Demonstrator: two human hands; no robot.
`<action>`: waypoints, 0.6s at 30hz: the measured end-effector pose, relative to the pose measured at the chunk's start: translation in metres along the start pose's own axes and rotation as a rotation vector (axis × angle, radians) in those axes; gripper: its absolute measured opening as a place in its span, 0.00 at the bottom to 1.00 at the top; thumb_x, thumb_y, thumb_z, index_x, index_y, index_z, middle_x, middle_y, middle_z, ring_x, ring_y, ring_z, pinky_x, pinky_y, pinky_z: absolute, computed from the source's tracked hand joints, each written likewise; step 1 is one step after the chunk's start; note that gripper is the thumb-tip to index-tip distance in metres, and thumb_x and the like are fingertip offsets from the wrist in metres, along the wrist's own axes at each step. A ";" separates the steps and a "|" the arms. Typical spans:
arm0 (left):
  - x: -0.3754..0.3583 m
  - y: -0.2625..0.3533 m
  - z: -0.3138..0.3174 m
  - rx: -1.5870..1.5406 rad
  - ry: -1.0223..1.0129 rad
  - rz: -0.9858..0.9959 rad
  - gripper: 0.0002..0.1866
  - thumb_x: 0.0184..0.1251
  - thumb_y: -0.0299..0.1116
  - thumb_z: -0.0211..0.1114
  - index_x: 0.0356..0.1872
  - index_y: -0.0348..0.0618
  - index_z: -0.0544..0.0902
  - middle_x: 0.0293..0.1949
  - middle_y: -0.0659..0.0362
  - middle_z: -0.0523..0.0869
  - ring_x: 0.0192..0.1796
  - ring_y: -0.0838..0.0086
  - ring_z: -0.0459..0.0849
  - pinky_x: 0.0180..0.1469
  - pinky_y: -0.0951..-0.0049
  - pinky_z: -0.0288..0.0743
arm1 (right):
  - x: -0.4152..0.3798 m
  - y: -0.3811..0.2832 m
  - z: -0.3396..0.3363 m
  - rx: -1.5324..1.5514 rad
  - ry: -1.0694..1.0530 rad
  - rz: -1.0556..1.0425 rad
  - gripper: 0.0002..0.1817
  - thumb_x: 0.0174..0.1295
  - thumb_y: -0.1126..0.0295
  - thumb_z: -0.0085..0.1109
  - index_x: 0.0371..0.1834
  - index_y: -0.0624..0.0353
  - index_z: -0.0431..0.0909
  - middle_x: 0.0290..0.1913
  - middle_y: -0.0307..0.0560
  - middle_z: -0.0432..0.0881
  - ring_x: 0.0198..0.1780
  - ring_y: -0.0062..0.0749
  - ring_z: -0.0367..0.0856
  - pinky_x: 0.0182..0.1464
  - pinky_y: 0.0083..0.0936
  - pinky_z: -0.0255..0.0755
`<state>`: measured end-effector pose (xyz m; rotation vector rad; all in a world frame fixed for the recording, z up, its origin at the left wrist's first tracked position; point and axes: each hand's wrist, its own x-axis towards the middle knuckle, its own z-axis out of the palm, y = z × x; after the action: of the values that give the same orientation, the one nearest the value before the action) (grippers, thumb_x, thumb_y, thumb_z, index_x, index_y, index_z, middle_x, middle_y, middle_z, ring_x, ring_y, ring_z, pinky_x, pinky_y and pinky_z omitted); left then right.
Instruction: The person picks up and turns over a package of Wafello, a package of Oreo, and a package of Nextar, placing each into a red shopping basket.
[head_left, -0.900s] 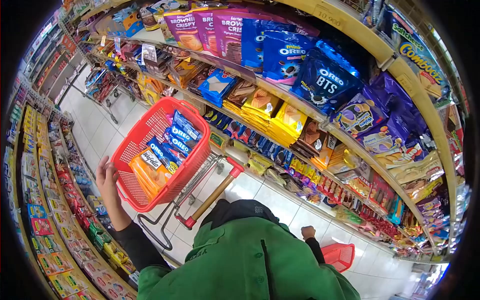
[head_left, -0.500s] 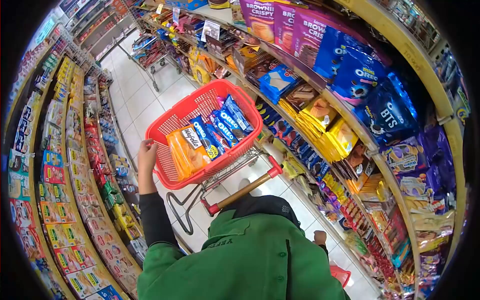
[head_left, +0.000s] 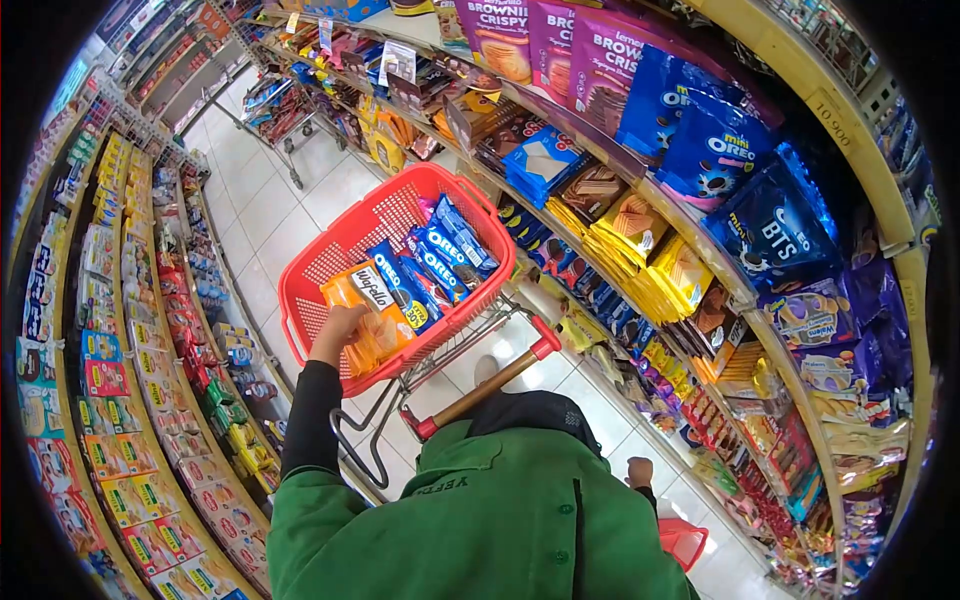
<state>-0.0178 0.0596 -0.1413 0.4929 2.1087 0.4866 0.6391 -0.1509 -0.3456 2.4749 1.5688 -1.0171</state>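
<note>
Both hands are busy: your left hand [head_left: 338, 325] grips the orange wafer packs [head_left: 372, 318] in the red basket [head_left: 350, 230]; your right hand [head_left: 640, 470], fisted, holds a second basket [head_left: 683, 542]. Next, lift the packs clear of the Oreo packs [head_left: 440, 255] just beyond.

— What carries the goods here?

— A red basket [head_left: 320, 262] sits on a trolley frame [head_left: 440, 365] on the white tiled floor [head_left: 275, 215].

— And inside it?

— Orange wafer packs [head_left: 372, 310] lie at the near end, with blue Oreo packs [head_left: 435, 255] just beside them.

— The shelves?

— The shelf [head_left: 700, 225] on the right holds purple brownie bags [head_left: 590, 55], blue mini Oreo bags [head_left: 715, 150] and yellow packs [head_left: 655, 250].
</note>
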 end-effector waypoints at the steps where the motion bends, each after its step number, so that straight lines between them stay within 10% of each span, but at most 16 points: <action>1: 0.003 -0.001 0.001 -0.071 0.011 0.019 0.21 0.50 0.41 0.58 0.35 0.28 0.73 0.24 0.53 0.76 0.20 0.70 0.74 0.22 0.74 0.70 | -0.002 0.004 0.003 -0.100 -0.016 -0.068 0.05 0.42 0.72 0.49 0.18 0.59 0.76 0.23 0.46 0.78 0.24 0.39 0.78 0.29 0.33 0.73; 3: 0.017 -0.007 -0.001 -0.057 0.028 0.047 0.21 0.50 0.41 0.58 0.34 0.28 0.74 0.22 0.55 0.75 0.19 0.71 0.74 0.22 0.75 0.70 | -0.001 0.013 0.006 -0.554 -0.079 -0.372 0.07 0.44 0.71 0.48 0.18 0.59 0.76 0.23 0.46 0.79 0.24 0.40 0.78 0.32 0.33 0.73; 6: 0.021 -0.008 -0.001 -0.056 0.048 0.088 0.17 0.50 0.39 0.58 0.32 0.31 0.75 0.16 0.58 0.73 0.15 0.74 0.72 0.19 0.77 0.67 | -0.005 0.012 0.011 -0.334 -0.131 -0.152 0.06 0.43 0.71 0.49 0.19 0.58 0.76 0.23 0.46 0.79 0.25 0.39 0.79 0.33 0.31 0.73; 9: 0.023 -0.015 -0.004 -0.112 -0.015 0.113 0.14 0.51 0.37 0.59 0.31 0.35 0.75 0.16 0.60 0.72 0.15 0.76 0.70 0.19 0.77 0.65 | -0.003 0.021 0.017 -0.648 -0.078 -0.389 0.07 0.44 0.70 0.47 0.18 0.58 0.76 0.23 0.46 0.79 0.25 0.37 0.79 0.32 0.29 0.73; 13: 0.034 -0.026 0.000 -0.293 -0.120 0.038 0.10 0.53 0.36 0.58 0.32 0.40 0.73 0.17 0.62 0.71 0.17 0.77 0.69 0.22 0.75 0.67 | -0.005 0.004 0.009 0.086 -0.068 0.065 0.10 0.45 0.68 0.45 0.17 0.60 0.76 0.24 0.50 0.79 0.28 0.36 0.79 0.34 0.28 0.73; 18: -0.014 0.000 -0.005 -0.351 -0.107 0.066 0.11 0.55 0.36 0.56 0.35 0.42 0.71 0.26 0.61 0.74 0.27 0.72 0.74 0.28 0.69 0.71 | 0.019 0.023 0.018 -0.251 0.094 -0.239 0.11 0.44 0.68 0.47 0.20 0.63 0.77 0.24 0.55 0.78 0.32 0.40 0.78 0.37 0.31 0.71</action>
<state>-0.0146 0.0516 -0.1293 0.3759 1.8575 0.8311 0.6544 -0.1532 -0.3767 2.2374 1.9241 -0.6806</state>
